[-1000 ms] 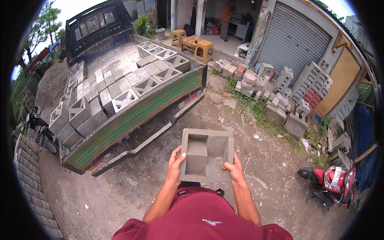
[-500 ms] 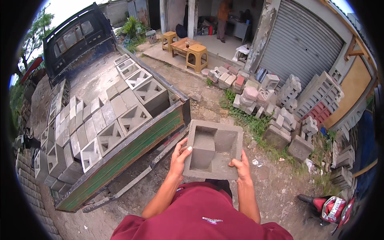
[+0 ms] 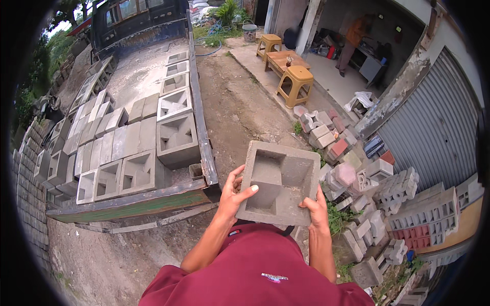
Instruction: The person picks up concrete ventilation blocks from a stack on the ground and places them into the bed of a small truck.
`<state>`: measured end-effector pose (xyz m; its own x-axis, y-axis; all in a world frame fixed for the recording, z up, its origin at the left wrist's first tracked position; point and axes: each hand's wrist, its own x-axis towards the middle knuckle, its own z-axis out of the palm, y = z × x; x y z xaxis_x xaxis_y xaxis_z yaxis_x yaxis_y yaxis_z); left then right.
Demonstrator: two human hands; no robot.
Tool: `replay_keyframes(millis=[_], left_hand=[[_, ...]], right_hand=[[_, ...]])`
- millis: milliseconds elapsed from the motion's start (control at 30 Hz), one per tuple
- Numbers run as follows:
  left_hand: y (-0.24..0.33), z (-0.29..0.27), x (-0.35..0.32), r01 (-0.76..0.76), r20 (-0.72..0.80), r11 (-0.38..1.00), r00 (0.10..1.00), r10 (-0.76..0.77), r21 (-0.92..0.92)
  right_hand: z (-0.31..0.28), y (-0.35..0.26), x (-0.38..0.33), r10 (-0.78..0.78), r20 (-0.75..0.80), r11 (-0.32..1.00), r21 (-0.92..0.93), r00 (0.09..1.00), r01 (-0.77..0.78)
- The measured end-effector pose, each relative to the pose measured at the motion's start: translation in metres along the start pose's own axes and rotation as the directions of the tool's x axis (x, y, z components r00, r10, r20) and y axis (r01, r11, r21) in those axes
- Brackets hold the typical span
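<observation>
A square grey concrete vent block (image 3: 268, 188), with a stepped hollow facing up, is held in front of my body. My left hand (image 3: 233, 196) grips its left side, thumb on the rim and fingers behind. On the opposite side, my right hand (image 3: 316, 210) clasps the lower right edge, with the thumb bent over the rim. To the left, similar concrete blocks (image 3: 141, 171) sit in rows on the bed of a truck (image 3: 168, 201). The held block is apart from the truck, just right of its rear corner.
Stacked blocks and pavers (image 3: 332, 133) line the right side, by a roller shutter (image 3: 434, 117). Yellow stools (image 3: 296, 84) and a low wooden table (image 3: 286, 61) stand ahead on a ledge. A person in orange (image 3: 352, 41) stands inside the open room. Roof tiles (image 3: 30, 178) lie far left.
My view has turned rightward and moved along the truck, whose rear corner now lies nearer the left of the held block. Both hands keep their hold, and the block is slightly more tilted.
</observation>
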<state>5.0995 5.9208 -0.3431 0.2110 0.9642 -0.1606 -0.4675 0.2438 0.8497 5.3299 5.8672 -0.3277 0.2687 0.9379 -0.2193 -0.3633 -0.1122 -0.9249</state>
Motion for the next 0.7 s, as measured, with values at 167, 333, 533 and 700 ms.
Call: replay_keyframes(millis=[167,333,533,700], left_hand=[[-0.003,0.036,0.081,-0.073,-0.138,0.997,0.988,0.070,-0.015],[-0.011,0.039,0.173,-0.098,-0.288,0.995,0.953,0.091,-0.013],[-0.003,0.017,0.306,-0.172,-0.397,0.984,0.907,0.140,-0.046],[0.033,0.002,0.393,-0.208,-0.538,0.978,0.824,0.176,0.002]], right_hand=[[-0.012,-0.027,0.122,0.056,0.119,0.997,-0.050,0.991,-0.051],[0.002,-0.037,0.242,0.094,0.220,0.989,-0.130,0.971,-0.067],[0.050,-0.040,0.404,0.134,0.363,0.981,-0.181,0.922,-0.071],[0.107,-0.042,0.521,0.258,0.437,0.963,-0.184,0.862,-0.195]])
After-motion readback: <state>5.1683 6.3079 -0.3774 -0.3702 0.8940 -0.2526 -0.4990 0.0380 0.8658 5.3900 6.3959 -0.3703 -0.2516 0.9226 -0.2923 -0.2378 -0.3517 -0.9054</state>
